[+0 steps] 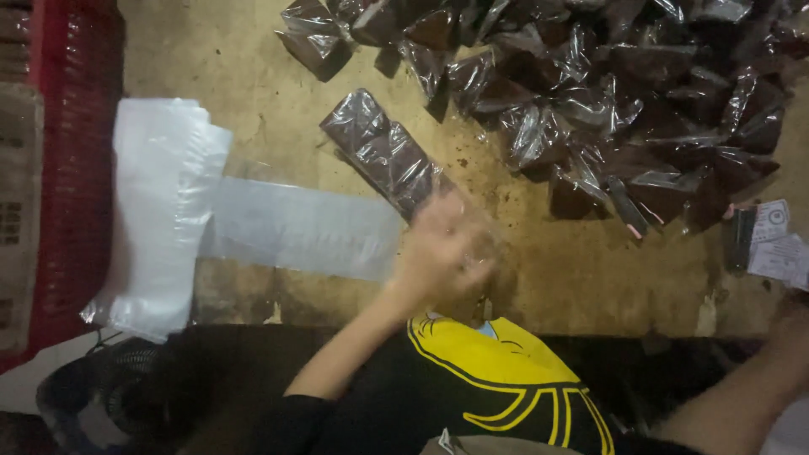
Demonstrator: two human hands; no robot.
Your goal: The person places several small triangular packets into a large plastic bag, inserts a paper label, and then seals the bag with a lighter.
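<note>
Left hand (442,248), blurred, grips the near end of a wrapped brown bar (383,154) mid-counter, beside empty clear bags (160,211). Right hand's out of view. More wrapped bars (607,93) heap the far right corner.

A red plastic crate (72,152) stands at the far left edge, with a brown cardboard piece (18,219) leaning against its outer side. Just right of the crate lies a stack of clear plastic bags (156,211) on the stained yellowish table (590,278). A big heap of dark wrapped packets (624,93) fills the far right. Small printed paper slips (775,244) lie at the right edge.
</note>
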